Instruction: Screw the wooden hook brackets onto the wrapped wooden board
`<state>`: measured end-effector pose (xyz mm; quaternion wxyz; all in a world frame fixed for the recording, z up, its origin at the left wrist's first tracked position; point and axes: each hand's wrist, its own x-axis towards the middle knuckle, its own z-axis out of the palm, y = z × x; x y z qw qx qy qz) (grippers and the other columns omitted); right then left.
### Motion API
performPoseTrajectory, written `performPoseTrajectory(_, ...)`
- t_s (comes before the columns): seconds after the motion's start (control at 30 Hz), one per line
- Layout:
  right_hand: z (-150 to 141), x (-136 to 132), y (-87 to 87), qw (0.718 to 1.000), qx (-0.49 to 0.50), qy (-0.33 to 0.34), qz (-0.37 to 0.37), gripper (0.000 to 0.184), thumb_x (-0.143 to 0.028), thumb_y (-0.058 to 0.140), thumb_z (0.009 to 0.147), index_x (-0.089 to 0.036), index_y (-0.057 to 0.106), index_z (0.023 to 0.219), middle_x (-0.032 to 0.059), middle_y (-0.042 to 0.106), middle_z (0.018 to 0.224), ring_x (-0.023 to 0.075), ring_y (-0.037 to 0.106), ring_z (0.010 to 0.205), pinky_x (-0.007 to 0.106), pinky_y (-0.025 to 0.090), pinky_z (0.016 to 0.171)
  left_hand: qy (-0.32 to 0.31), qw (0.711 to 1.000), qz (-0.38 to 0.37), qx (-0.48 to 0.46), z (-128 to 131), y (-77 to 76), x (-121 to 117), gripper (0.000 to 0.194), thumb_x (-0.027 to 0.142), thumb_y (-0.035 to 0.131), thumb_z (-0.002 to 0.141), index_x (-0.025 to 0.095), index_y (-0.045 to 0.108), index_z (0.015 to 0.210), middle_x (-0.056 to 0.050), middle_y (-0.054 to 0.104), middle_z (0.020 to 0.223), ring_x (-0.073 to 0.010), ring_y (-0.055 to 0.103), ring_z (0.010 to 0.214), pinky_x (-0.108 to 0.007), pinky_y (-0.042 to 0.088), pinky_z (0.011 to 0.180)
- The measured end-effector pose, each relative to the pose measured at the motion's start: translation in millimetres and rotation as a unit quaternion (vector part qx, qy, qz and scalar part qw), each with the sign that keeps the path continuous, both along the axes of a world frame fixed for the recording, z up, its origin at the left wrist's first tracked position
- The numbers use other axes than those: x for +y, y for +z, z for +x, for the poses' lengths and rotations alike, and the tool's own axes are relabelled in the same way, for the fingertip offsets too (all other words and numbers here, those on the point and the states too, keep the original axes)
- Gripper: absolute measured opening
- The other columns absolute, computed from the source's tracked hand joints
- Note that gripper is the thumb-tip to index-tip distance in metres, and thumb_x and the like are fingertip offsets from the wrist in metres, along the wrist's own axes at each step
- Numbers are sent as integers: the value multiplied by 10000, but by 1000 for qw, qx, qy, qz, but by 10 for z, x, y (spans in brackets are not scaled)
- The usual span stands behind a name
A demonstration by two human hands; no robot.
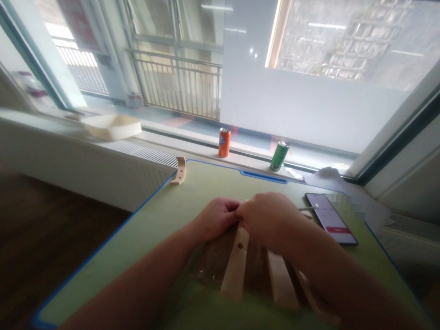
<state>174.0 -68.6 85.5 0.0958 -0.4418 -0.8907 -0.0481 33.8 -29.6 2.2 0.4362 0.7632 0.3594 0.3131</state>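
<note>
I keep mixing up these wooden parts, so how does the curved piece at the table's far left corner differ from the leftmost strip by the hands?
The curved piece is bent, while the leftmost strip looks straight where it shows. The curved piece is clear of the left hand and right hand, whereas the leftmost strip's far end is hidden by them. Both are pale wood.
</note>
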Motion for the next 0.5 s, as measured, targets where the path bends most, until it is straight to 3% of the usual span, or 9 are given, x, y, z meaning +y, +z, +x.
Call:
performPoseTrajectory(0.1,-23,-9,24,999,-33,-19,-14,224,-20,645,537,-173,561,397,-22,396,379,41,124,344,262,153,407,-10,1000,5,3,-3,3,-3,329,390,484,773,117,665,799,-23,659,748,-168,547,722,-223,395,630)
performPoseTrajectory(0.23,-33,-46,79,996,-80,-39,-28,146,-23,634,555,-148,612,483,27,514,441,91,377,353,254,213,421,-11,1000,10,6,-12,8,-6,399,458,447,797,117,654,806,-17,637,719,-165,537,714,-227,389,629)
performPoseTrajectory(0.33,8,-82,130,990,-127,-52,-45,89,-116,589,679,-137,662,632,80,626,576,154,525,456,251,240,436,-12,1000,13,0,-16,6,-5,425,492,453,793,115,649,804,-11,617,711,-160,527,707,-229,382,636)
performPoseTrajectory(0.5,169,-191,286,995,-89,-39,10,258,-315,457,832,-168,632,712,54,632,613,142,530,498,247,227,445,5,997,-38,-59,-16,-6,23,445,522,469,787,121,641,876,-27,618,779,-142,520,700,-229,374,626)
